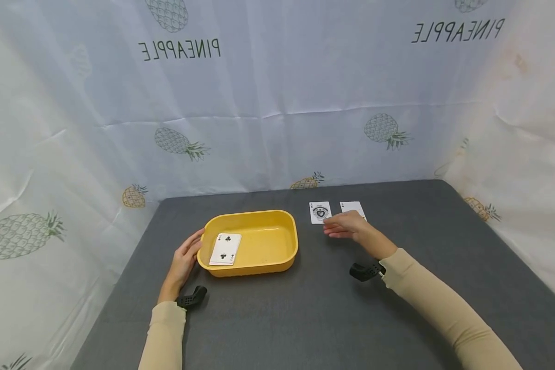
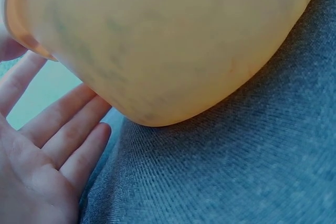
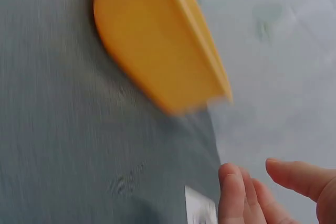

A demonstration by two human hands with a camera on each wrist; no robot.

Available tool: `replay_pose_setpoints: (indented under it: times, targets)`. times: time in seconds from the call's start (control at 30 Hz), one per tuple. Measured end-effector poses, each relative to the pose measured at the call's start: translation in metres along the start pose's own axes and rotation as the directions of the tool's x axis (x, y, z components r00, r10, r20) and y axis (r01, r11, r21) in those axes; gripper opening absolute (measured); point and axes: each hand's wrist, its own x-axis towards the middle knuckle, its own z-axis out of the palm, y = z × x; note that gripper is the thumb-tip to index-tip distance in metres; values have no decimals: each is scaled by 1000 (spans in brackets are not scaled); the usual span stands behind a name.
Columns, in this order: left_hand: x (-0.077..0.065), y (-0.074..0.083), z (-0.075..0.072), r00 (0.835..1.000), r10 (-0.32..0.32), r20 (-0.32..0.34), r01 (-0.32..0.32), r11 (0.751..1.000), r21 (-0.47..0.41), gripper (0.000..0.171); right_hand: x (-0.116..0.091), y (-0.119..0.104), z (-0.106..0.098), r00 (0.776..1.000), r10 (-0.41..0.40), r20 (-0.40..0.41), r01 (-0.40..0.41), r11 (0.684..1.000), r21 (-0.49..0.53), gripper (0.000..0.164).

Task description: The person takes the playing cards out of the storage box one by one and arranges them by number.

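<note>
A yellow plastic tray stands on the dark table, with a small stack of playing cards at its left end, a two of clubs on top. My left hand touches the tray's left side, its fingers extended along the outer wall in the left wrist view. To the right of the tray, my right hand hovers near two face-up cards. One is an ace with an ornate emblem; the other card is partly hidden behind the hand. Nothing shows between the right thumb and fingers.
The dark grey table ends at a white curtain with pineapple prints, behind and at both sides. Black wrist cameras hang under the left wrist and the right wrist.
</note>
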Motion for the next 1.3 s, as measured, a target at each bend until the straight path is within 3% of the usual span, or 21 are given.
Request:
replay_pose_setpoints:
  times: [0.07, 0.13, 0.17, 0.23, 0.3, 0.4, 0.43, 0.47, 0.63, 0.77, 1.07, 1.3]
  targets:
    - [1, 1, 1, 1000, -1, 4, 1, 1000, 0, 55, -7, 0, 10, 991, -92, 94, 94, 995, -16, 43]
    - [2, 2, 2, 1000, 0, 5, 0, 1000, -5, 55, -17, 1, 17, 952, -223, 209, 234, 972, -27, 38]
    - [3, 3, 3, 1000, 0, 7, 0, 1000, -8, 55, -21, 2, 21, 921, -287, 262, 303, 953, -23, 36]
    - [4, 3, 4, 1000, 3, 14, -3, 1000, -18, 55, -25, 2, 29, 835, -411, 366, 442, 897, -3, 37]
    - [5, 4, 4, 1000, 6, 22, -5, 1000, -14, 55, -24, -5, 43, 846, -384, 371, 405, 914, 21, 35]
    - [6, 3, 3, 1000, 13, 19, -13, 1000, -2, 56, -16, -17, 70, 906, -260, 333, 269, 963, 20, 31]
    - [5, 3, 2, 1000, 15, 17, -15, 1000, 6, 56, -12, -22, 81, 937, -184, 296, 182, 983, 35, 30]
    - [5, 3, 1, 1000, 17, 14, -17, 1000, 15, 56, -9, -26, 91, 955, -132, 267, 125, 991, 44, 31]
    - [4, 4, -1, 1000, -6, 9, 6, 999, 44, 56, 6, -34, 135, 981, 0, 194, -17, 996, 87, 31]
    - [4, 5, 1, 1000, -25, 19, 24, 998, 56, 57, 19, -33, 164, 985, 106, 136, -127, 980, 153, 30]
    - [3, 2, 1, 999, 18, 39, -19, 999, 50, 56, 34, -25, 199, 977, 202, 64, -211, 957, 198, 39]
    - [0, -2, 2, 999, 12, 31, -13, 999, 40, 58, 28, -18, 214, 978, 182, 97, -200, 951, 235, 33]
